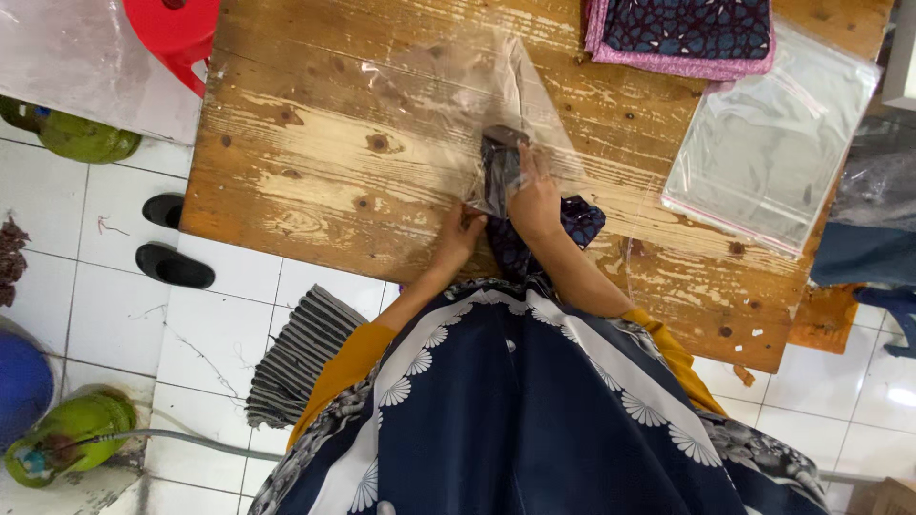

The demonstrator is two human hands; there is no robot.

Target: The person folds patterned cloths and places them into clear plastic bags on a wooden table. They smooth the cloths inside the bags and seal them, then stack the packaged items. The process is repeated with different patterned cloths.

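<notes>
A clear plastic bag (448, 91) lies flat on the worn wooden table (305, 162). My left hand (459, 237) pinches the bag's open near edge. My right hand (534, 197) pushes a folded dark blue patterned cloth (503, 164) into the bag's mouth, and the cloth's tail (578, 218) hangs out toward me over the table edge. Both hands are close together at the table's near side.
A stack of clear plastic bags (768, 148) lies at the right. Folded blue and pink patterned cloths (682, 33) sit at the far edge. On the tiled floor are a red stool (172, 33), black sandals (174, 265), green gas cylinders (67, 439) and a striped cloth (296, 353).
</notes>
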